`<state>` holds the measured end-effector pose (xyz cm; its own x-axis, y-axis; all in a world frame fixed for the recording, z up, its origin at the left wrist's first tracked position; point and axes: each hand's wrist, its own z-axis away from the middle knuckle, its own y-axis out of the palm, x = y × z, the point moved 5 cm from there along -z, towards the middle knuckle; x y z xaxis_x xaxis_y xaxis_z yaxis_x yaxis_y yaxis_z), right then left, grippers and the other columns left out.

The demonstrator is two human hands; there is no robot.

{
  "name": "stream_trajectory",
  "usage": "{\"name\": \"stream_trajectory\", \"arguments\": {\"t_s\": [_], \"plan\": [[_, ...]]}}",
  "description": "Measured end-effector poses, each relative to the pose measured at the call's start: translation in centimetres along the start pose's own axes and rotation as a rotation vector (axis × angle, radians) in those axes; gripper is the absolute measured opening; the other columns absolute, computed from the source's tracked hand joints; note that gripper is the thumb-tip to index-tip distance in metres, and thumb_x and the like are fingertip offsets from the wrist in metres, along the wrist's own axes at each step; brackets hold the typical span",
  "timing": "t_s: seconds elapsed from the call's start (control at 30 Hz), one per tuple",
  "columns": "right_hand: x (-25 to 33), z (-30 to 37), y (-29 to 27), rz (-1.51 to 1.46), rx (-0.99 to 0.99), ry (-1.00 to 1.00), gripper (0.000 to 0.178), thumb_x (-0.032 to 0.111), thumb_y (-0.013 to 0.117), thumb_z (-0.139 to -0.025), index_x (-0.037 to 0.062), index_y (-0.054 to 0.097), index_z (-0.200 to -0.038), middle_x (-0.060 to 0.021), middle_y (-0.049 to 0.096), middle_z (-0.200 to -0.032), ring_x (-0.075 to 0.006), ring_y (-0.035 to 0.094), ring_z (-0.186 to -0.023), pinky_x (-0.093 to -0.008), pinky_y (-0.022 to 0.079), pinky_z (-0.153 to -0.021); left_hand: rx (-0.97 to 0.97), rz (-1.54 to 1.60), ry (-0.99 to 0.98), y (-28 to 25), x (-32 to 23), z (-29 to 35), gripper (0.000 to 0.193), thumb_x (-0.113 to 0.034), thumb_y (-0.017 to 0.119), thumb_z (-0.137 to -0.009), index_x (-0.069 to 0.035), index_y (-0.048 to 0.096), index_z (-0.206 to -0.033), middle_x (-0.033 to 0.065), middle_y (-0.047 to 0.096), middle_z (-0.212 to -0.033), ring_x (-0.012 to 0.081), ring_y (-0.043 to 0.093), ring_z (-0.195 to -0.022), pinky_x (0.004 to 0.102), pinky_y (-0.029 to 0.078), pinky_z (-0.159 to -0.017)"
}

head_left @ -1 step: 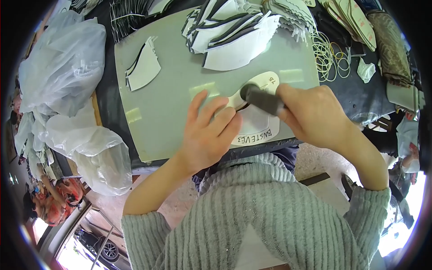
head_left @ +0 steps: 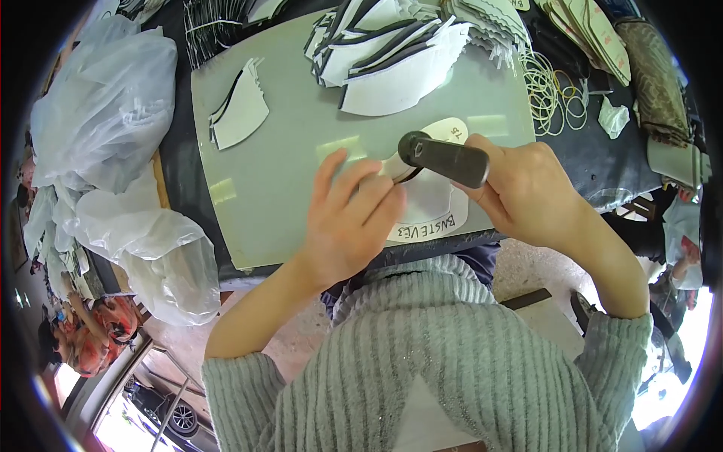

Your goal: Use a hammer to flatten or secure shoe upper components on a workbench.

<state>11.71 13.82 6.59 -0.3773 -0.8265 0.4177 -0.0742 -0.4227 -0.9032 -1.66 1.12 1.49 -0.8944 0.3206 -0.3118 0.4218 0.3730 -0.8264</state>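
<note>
A dark hammer (head_left: 450,161) is gripped in my right hand (head_left: 531,181), its rounded black end over a white curved piece (head_left: 395,167). That piece lies on a pale, rounded template (head_left: 453,132) with handwritten marks, near the board's front edge. My left hand (head_left: 350,218) rests with fingers spread, fingertips on the white piece beside the hammer; its underside is hidden. Up and to the left, a single white curved piece with dark edging (head_left: 245,109) lies on the grey-green board (head_left: 279,188). A pile of similar pieces (head_left: 392,79) is at the far side.
Crumpled clear plastic bags (head_left: 105,105) cover the left side. At the right are tangled pale cords (head_left: 553,98), stacked beige templates (head_left: 587,38), a crumpled white wad (head_left: 613,117) and a rolled patterned cloth (head_left: 652,75). A person in orange (head_left: 98,339) is at far left.
The hammer has lifted and tilted slightly in my right hand, its dark length swinging to the right. My left hand stays nearly where it was.
</note>
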Motion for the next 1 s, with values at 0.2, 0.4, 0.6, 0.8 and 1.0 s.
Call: {"name": "stream_trajectory", "arguments": {"t_s": [0.2, 0.4, 0.6, 0.8, 1.0], "plan": [[-0.5, 0.0, 0.6, 0.053, 0.151, 0.041, 0.029, 0.030, 0.063, -0.092, 0.0041, 0.053, -0.085, -0.0118, 0.060, -0.059, -0.0339, 0.062, -0.056, -0.0448, 0.047, -0.052, 0.003, -0.005, -0.038, -0.5, 0.3, -0.5, 0.022, -0.013, 0.078, -0.070, -0.009, 0.070, -0.090, 0.0014, 0.060, -0.094, 0.0245, 0.059, -0.097, 0.0492, 0.045, -0.091], [0.0, 0.2, 1.6, 0.037, 0.135, -0.062, 0.028, 0.030, 0.064, -0.092, 0.0060, 0.053, -0.084, -0.0094, 0.058, -0.057, -0.0313, 0.061, -0.053, -0.0439, 0.045, -0.048, -0.042, -0.066, 0.025, -0.6, -0.1, 0.2, 0.014, -0.015, 0.072, -0.077, -0.006, 0.069, -0.088, 0.0013, 0.061, -0.092, 0.0204, 0.059, -0.093, 0.0467, 0.044, -0.090], [0.5, -0.3, 1.5, 0.057, 0.177, -0.033, 0.030, 0.030, 0.064, -0.091, 0.0052, 0.053, -0.080, -0.0102, 0.058, -0.055, -0.0325, 0.060, -0.052, -0.0422, 0.045, -0.048, -0.047, -0.049, 0.040, -0.9, -0.1, 0.1, 0.015, -0.015, 0.072, -0.076, -0.006, 0.069, -0.087, 0.0015, 0.060, -0.090, 0.0205, 0.059, -0.089, 0.0413, 0.048, -0.084], [0.7, -0.9, 1.2, 0.083, 0.209, -0.054, 0.031, 0.030, 0.064, -0.092, 0.0047, 0.052, -0.079, -0.0104, 0.057, -0.053, -0.0321, 0.060, -0.050, -0.0423, 0.044, -0.049, -0.067, 0.048, 0.010, -1.2, 0.4, 0.7, 0.021, -0.016, 0.076, -0.071, -0.005, 0.068, -0.086, 0.0023, 0.060, -0.090, 0.0222, 0.059, -0.088, 0.0414, 0.049, -0.082], [0.2, -1.2, 1.4, 0.069, 0.237, -0.152, 0.031, 0.030, 0.064, -0.092, 0.0050, 0.052, -0.079, -0.0094, 0.055, -0.052, -0.0318, 0.059, -0.049, -0.0425, 0.042, -0.048, -0.052, 0.062, -0.038, -1.6, 0.5, 0.8, 0.032, -0.011, 0.084, -0.061, -0.007, 0.069, -0.090, 0.0007, 0.058, -0.091, 0.0235, 0.058, -0.086, 0.0407, 0.049, -0.076]]}}
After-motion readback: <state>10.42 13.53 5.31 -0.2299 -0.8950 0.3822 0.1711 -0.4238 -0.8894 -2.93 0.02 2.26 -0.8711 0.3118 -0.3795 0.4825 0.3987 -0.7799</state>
